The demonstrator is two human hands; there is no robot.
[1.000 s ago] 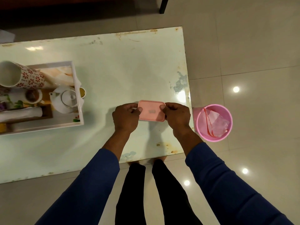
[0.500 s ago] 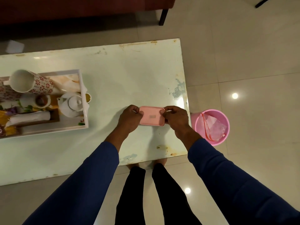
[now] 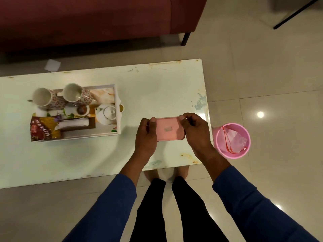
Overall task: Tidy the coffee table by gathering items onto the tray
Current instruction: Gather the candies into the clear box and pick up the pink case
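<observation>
A small pink lidded box (image 3: 169,128) is held between both hands above the right part of the pale coffee table (image 3: 157,95). My left hand (image 3: 146,135) grips its left end and my right hand (image 3: 194,131) grips its right end. To the left stands the white tray (image 3: 118,119), which holds two floral mugs (image 3: 76,94), a white teapot (image 3: 106,114), a small cup, a folded white cloth and a red snack packet (image 3: 43,131).
A pink bin (image 3: 232,139) with clear plastic inside stands on the floor just off the table's right end. A dark red sofa (image 3: 96,20) runs behind the table. A white paper scrap (image 3: 52,65) lies on the floor by the sofa.
The pink box has come up off the table in both hands and looks larger and closer. The view has tilted up, showing the sofa and the whole tray.
</observation>
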